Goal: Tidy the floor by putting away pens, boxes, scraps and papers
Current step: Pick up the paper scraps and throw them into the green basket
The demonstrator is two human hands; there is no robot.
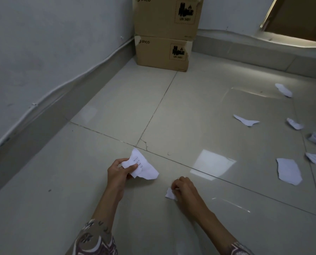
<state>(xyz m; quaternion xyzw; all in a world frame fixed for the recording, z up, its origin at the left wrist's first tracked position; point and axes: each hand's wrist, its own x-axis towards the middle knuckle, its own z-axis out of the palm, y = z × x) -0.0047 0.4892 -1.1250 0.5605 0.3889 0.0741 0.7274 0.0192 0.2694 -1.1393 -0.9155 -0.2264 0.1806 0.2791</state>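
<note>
White paper scraps [288,173], brown boxes [162,52] with black marks, pale grey floor [116,100], flowery sleeves [96,240].

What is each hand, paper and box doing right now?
Left hand: grips a torn white printed paper.
Right hand: pinches a small white paper scrap.
Six torn white paper pieces: lying on the floor.
Two brown cardboard boxes: stacked in the corner.

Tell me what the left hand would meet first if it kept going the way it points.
Probably nothing soon. The left hand, holding a torn paper, points up-frame over bare floor tiles; the stacked cardboard boxes are the first thing roughly in line, though depth is unclear.
</note>
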